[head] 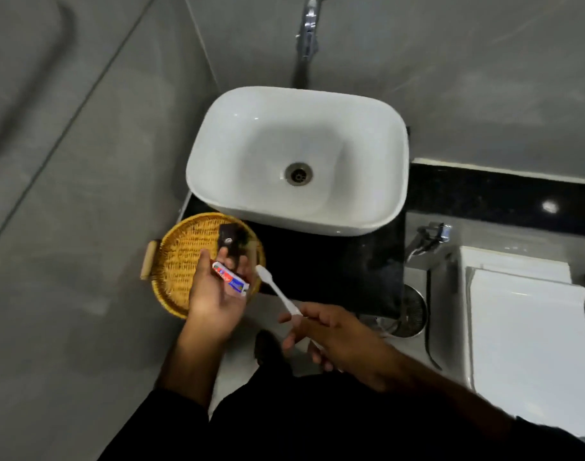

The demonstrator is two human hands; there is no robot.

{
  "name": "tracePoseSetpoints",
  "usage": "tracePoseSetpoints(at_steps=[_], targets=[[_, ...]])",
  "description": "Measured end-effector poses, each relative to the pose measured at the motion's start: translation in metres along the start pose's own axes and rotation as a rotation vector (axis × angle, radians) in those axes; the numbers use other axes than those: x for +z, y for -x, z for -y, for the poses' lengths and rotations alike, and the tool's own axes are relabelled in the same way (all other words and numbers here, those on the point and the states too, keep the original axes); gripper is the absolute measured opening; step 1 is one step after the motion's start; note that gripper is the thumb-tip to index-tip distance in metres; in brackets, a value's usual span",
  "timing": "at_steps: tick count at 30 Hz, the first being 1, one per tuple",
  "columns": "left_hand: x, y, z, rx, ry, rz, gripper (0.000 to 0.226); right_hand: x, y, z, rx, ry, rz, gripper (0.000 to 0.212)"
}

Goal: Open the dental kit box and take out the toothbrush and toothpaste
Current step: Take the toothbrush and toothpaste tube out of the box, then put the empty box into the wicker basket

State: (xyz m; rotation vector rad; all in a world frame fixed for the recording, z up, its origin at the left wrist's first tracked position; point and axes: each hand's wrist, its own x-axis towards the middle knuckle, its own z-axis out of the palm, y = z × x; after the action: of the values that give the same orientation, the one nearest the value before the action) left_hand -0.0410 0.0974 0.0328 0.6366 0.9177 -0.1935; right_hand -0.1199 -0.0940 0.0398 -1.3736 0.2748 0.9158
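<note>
My left hand is palm up over the right side of a round wicker tray and holds a small red, white and blue toothpaste tube across its fingers. A dark box, the dental kit box, shows just beyond the fingertips on the tray; whether my left hand also touches it I cannot tell. My right hand grips the handle of a white toothbrush, whose head points up and left toward the tray.
A white basin stands on a black counter beyond the tray. A chrome tap comes from the grey wall. To the right are a white toilet cistern, a chrome valve and a round floor bin.
</note>
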Motion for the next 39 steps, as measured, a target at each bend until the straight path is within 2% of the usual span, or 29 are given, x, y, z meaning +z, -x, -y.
tracePoseSetpoints(at_steps=[2,5,8,11,14,15,17,18,19,22,23,25,27,29,33,39], targets=[[-0.030,-0.007,-0.030,0.002,-0.117,-0.018,0.035,0.024,-0.021,0.002,0.032,-0.004,-0.056,0.030],[-0.073,-0.024,-0.059,0.034,-0.450,-0.030,0.025,0.062,-0.058,0.010,0.127,-0.058,-0.140,0.042],[-0.097,-0.047,-0.080,0.092,-0.714,-0.030,0.021,0.095,-0.095,0.024,0.141,-0.114,-0.182,0.036],[-0.108,-0.073,-0.095,0.150,-0.934,-0.060,0.027,0.118,-0.133,0.031,0.089,-0.077,-0.261,0.024],[-0.112,-0.093,-0.101,0.158,-0.944,-0.108,0.019,0.133,-0.166,0.031,0.010,0.090,-0.436,0.015],[-0.113,-0.100,-0.103,0.165,-0.928,-0.114,0.025,0.138,-0.176,0.031,-0.024,0.168,-0.509,0.014],[-0.117,-0.117,-0.104,0.173,-0.869,-0.115,0.052,0.144,-0.192,0.030,-0.084,0.335,-0.629,0.008],[-0.116,-0.124,-0.102,0.167,-0.840,-0.118,0.058,0.146,-0.199,0.029,-0.106,0.384,-0.666,0.007],[-0.116,-0.129,-0.099,0.168,-0.831,-0.127,0.053,0.148,-0.205,0.027,-0.118,0.408,-0.688,0.007],[-0.112,-0.136,-0.088,0.219,-0.935,-0.200,0.012,0.152,-0.219,0.024,-0.116,0.505,-0.708,0.008],[-0.112,-0.138,-0.084,0.247,-0.965,-0.218,0.010,0.152,-0.223,0.023,-0.115,0.561,-0.695,0.009],[-0.113,-0.140,-0.080,0.318,-1.007,-0.238,0.024,0.154,-0.231,0.021,-0.088,0.647,-0.647,0.013],[-0.113,-0.139,-0.078,0.413,-1.064,-0.253,0.030,0.157,-0.237,0.020,-0.079,0.640,-0.627,0.013],[-0.113,-0.136,-0.075,0.488,-1.102,-0.261,0.030,0.160,-0.241,0.020,-0.086,0.589,-0.657,0.013],[-0.114,-0.135,-0.071,0.580,-1.103,-0.295,0.024,0.161,-0.246,0.021,0.018,0.678,-0.638,0.028],[-0.109,-0.137,-0.066,0.655,-1.127,-0.356,0.021,0.155,-0.247,0.019,0.020,0.665,-0.640,0.023]])
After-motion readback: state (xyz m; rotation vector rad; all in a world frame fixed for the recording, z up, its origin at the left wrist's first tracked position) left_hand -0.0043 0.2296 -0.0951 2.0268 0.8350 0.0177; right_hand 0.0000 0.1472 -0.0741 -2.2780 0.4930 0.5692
